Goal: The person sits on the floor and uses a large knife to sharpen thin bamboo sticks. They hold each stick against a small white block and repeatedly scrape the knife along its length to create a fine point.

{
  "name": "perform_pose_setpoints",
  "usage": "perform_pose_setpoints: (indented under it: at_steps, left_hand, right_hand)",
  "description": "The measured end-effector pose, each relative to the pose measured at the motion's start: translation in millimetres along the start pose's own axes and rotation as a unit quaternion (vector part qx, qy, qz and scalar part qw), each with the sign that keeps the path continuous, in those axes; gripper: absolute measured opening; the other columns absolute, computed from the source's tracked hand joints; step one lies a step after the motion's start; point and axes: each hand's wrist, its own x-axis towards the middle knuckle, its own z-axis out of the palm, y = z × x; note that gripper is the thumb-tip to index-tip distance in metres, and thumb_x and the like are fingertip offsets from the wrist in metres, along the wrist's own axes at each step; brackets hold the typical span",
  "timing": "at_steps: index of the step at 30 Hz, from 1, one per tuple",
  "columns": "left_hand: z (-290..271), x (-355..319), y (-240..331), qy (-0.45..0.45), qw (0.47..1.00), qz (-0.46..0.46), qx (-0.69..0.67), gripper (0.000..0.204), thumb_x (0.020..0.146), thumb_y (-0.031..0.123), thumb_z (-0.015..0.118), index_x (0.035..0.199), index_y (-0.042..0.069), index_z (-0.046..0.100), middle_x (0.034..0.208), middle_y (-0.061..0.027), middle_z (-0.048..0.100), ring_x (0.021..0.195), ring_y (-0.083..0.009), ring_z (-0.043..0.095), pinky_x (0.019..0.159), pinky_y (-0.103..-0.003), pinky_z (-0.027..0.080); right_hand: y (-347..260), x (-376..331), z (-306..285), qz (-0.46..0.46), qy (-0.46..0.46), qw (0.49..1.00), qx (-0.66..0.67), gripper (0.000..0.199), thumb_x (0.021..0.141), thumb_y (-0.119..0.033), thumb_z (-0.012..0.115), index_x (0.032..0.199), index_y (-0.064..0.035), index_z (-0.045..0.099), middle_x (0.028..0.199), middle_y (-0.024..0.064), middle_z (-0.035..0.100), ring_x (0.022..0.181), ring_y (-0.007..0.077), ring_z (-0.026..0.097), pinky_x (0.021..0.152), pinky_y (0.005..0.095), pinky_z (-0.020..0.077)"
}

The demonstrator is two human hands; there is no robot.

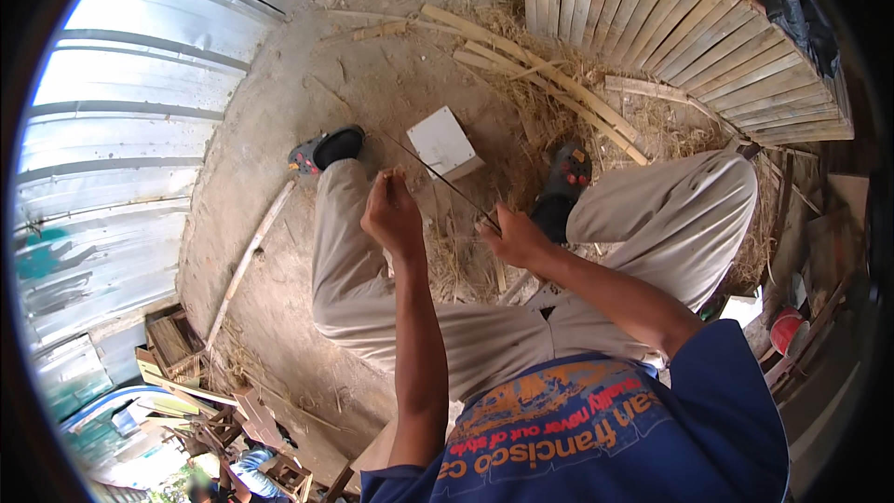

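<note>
My right hand [515, 237] is closed around the near end of a long, thin, dark rod or blade [445, 183]; I cannot tell which. It slants away to the upper left, passing in front of a white box-like block [444, 138] on the ground between my feet. To its left, my left hand [392, 216] is raised with the fingers pinched together. Something small and brownish shows at those fingertips, too small to name. The two hands are apart, above the ground between my legs.
Split bamboo strips [549, 84] and straw lie on the dirt ahead. A slatted bamboo panel [689, 28] stands at the far right. Corrugated metal sheeting [121, 130] forms the left wall, with a pole [250, 261] beside it. A person [251, 473] is at lower left.
</note>
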Motion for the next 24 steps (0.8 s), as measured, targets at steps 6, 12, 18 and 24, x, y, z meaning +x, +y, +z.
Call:
perform_pose_setpoints:
  at_steps: [6,12,18,24]
  left_hand:
    - [-2.4,2.0,-0.8,0.016,0.993,-0.071,-0.096,0.012,0.090,0.011,0.073,0.089,-0.001,0.070,0.076,-0.0111,0.073,0.070,-0.0103,0.070,0.063,-0.026,0.053]
    - [1.3,-1.5,-4.6,0.012,0.992,-0.097,-0.083,0.013,0.089,0.011,0.075,0.088,-0.001,0.070,0.075,-0.0112,0.073,0.070,-0.0126,0.071,0.065,-0.027,0.053]
    - [-0.5,-9.8,-11.0,0.005,0.993,-0.051,-0.105,0.009,0.091,0.007,0.072,0.092,-0.001,0.070,0.081,-0.0126,0.074,0.075,-0.0154,0.073,0.066,-0.028,0.055]
    - [-1.8,-6.0,-8.1,-0.015,0.993,-0.055,-0.105,0.007,0.092,0.005,0.070,0.095,-0.001,0.069,0.085,-0.0142,0.075,0.078,-0.0160,0.074,0.068,-0.028,0.055]
  right_hand:
    - [29.8,10.2,15.7,-0.024,0.064,0.998,-0.009,0.053,0.095,-0.043,0.059,0.099,0.0090,0.050,0.080,0.0331,0.063,0.081,0.0507,0.064,0.070,0.0550,0.0491]
    - [17.6,14.3,10.7,0.045,0.027,0.998,-0.039,0.051,0.097,-0.043,0.055,0.106,0.0070,0.051,0.092,0.0303,0.065,0.090,0.0470,0.066,0.082,0.0521,0.0494]
    - [-6.7,5.1,15.6,-0.065,-0.015,0.989,0.136,0.054,0.095,-0.046,0.058,0.102,0.0069,0.053,0.082,0.0284,0.066,0.085,0.0425,0.068,0.071,0.0521,0.0494]
    - [23.4,17.0,14.4,-0.005,0.045,0.999,-0.028,0.066,0.095,-0.048,0.057,0.117,0.0138,0.050,0.086,0.0313,0.066,0.086,0.0463,0.067,0.071,0.0534,0.0486]
